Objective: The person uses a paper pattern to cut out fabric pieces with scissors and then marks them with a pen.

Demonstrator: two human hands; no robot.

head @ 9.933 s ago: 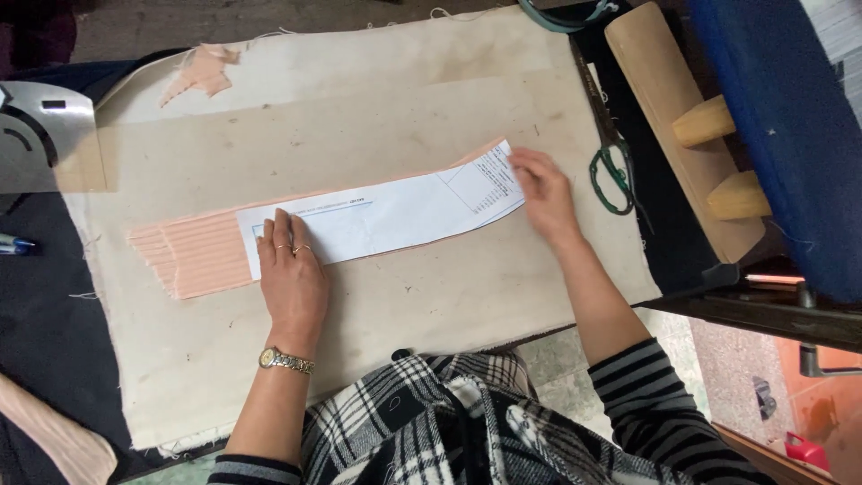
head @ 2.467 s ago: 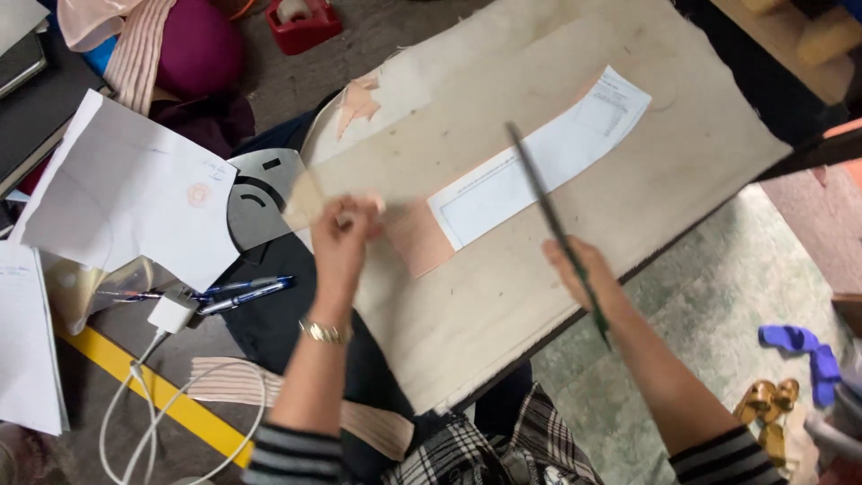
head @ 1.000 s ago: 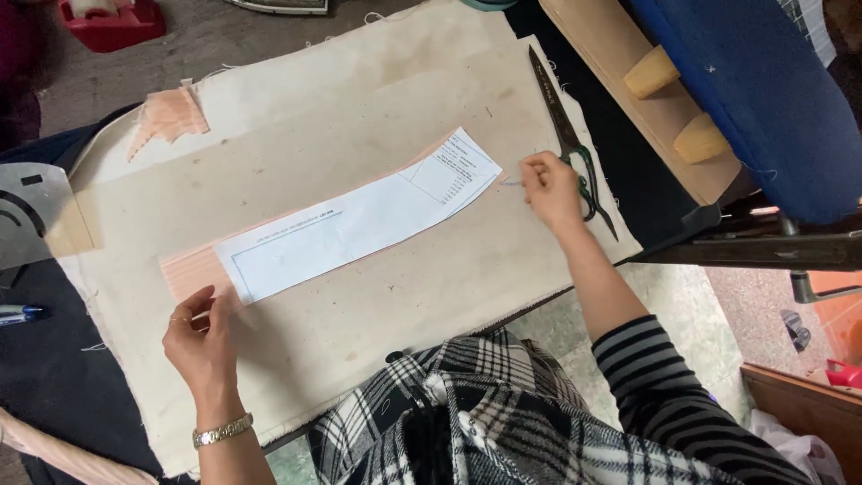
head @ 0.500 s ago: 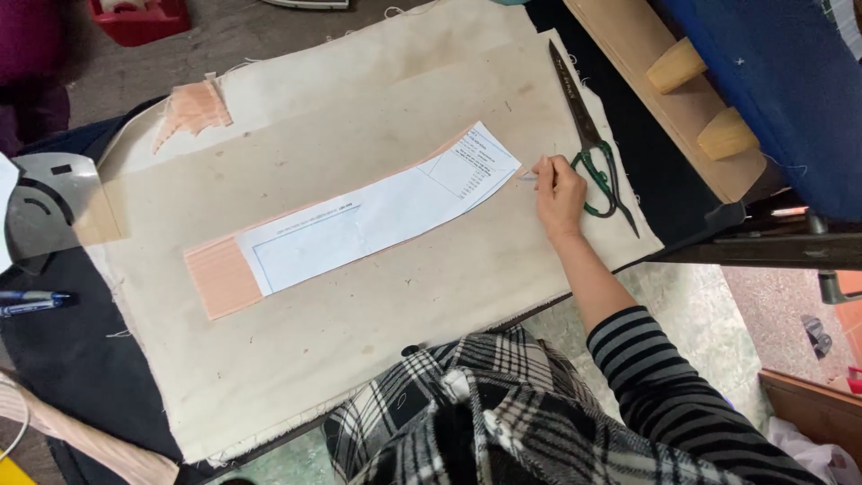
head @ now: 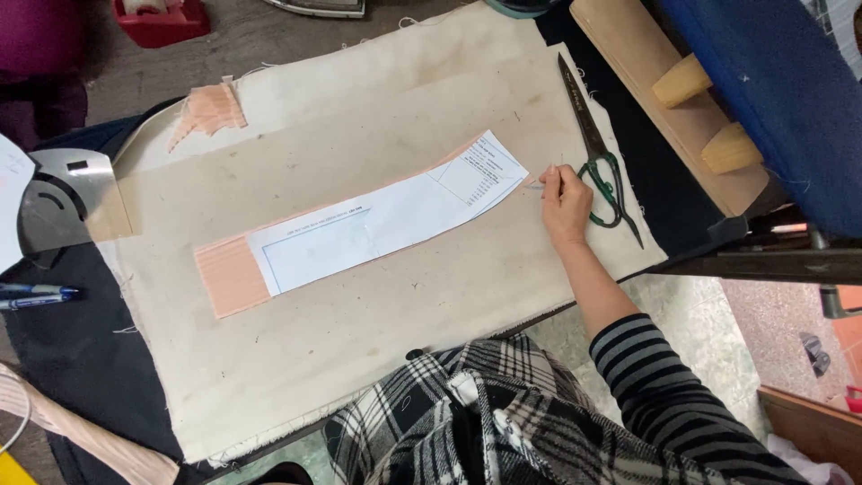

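Observation:
A long white paper pattern piece (head: 386,220) lies diagonally on a strip of peach striped fabric (head: 232,276), both on a beige cloth-covered board (head: 359,359). My right hand (head: 563,202) rests by the paper's right end, its fingers pinched on a small thin object near the corner; what it is I cannot make out. Large green-handled scissors (head: 593,148) lie just right of that hand. My left hand is out of view.
A peach fabric scrap (head: 208,110) sits at the board's far left corner. A metal curved ruler (head: 56,207) and blue pens (head: 36,296) lie to the left. A wooden roll (head: 664,99) and blue padded furniture (head: 772,90) stand at the right.
My left hand has let go of the fabric's left end and left the view. My right hand has shifted from the scissors' handles to the paper's right corner.

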